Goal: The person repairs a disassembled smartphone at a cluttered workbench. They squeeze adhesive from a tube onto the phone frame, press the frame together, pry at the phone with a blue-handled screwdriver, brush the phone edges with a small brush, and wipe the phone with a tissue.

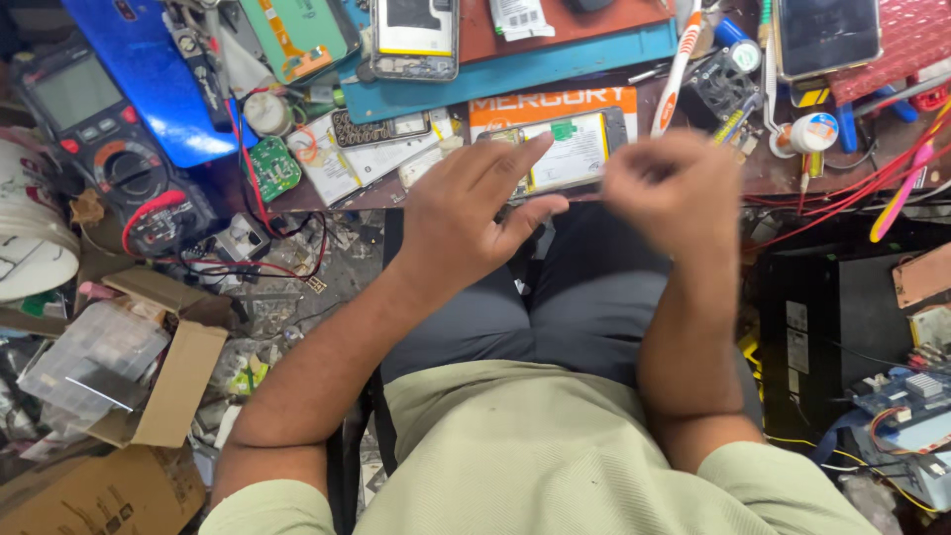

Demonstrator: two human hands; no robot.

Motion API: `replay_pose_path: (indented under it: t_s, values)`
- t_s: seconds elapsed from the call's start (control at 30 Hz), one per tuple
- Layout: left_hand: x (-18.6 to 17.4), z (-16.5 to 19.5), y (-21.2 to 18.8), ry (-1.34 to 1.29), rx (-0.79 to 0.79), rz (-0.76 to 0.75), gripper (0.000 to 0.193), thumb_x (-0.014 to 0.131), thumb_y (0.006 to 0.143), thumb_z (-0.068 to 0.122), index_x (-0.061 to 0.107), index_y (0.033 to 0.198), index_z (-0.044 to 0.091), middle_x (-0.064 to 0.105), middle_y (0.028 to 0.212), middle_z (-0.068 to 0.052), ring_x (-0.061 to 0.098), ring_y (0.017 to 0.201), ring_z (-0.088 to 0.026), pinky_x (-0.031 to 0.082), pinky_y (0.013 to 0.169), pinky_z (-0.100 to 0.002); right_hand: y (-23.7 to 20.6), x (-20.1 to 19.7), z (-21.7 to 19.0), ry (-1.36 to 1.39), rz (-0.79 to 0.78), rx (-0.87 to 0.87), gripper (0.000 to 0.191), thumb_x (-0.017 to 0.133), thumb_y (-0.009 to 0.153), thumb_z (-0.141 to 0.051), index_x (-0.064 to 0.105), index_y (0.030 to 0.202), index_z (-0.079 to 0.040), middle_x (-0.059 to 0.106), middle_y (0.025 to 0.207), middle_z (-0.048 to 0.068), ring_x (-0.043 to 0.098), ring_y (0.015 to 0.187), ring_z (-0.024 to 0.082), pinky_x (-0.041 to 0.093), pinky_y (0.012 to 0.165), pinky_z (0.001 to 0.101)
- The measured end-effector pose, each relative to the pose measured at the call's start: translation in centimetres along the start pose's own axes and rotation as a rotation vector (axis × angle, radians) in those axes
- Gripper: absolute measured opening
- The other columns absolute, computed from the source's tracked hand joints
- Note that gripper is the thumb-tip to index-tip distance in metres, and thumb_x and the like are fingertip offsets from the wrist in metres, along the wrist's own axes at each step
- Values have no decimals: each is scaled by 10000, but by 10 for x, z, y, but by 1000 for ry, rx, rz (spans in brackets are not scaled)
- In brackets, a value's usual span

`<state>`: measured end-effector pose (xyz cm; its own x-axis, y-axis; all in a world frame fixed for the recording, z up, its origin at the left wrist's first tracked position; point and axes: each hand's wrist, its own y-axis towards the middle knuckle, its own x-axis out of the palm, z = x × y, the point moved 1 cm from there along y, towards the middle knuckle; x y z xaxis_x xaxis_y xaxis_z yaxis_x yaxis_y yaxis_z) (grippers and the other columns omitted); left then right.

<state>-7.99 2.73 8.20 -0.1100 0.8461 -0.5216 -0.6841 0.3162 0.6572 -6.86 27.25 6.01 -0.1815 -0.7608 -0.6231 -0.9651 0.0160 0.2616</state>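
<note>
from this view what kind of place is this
Most likely a phone repair bench: an opened phone lies under the left hand, with a multimeter, loose circuit boards and another stripped phone nearby. The right hand is blurred.

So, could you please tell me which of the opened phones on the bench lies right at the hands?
The opened phone with the pale battery, at the bench edge under the left hand; the others lie farther back.

Blue mat [515,74]; white-and-orange toothbrush [677,64]; black multimeter [109,149], red dial ring; green circuit board [271,166]; pale green shirt [535,456].
</note>
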Motion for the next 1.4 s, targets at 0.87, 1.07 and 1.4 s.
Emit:
replay_pose_path:
  t_s: [0.87,1.07,1.4]
  values:
    - [24,-61,-25,-829,-829,196,230,713,990,5,699,1204,-79,769,969,-119,752,818,-128,623,727,-250,62,-26,37,-216,170,-315,106,890,931,-60,809,998,-44,743,950,46,685,803,180,495,706,310]
    - [24,-71,-27,-852,-784,332,231,684,1016,-24,692,1236,-93,758,1017,-139,753,864,-158,656,792,-300,60,23,40,-677,34,-359,105,827,880,-277,828,951,-199,669,901,-11,652,827,237,487,681,396]
    - [26,-77,-29,-851,-731,316,203,676,1022,-28,698,1220,-68,763,1031,-118,758,875,-149,655,804,-289,50,38,36,-763,176,-341,134,806,935,-243,818,1059,-194,647,870,-2,649,789,230,486,626,391]
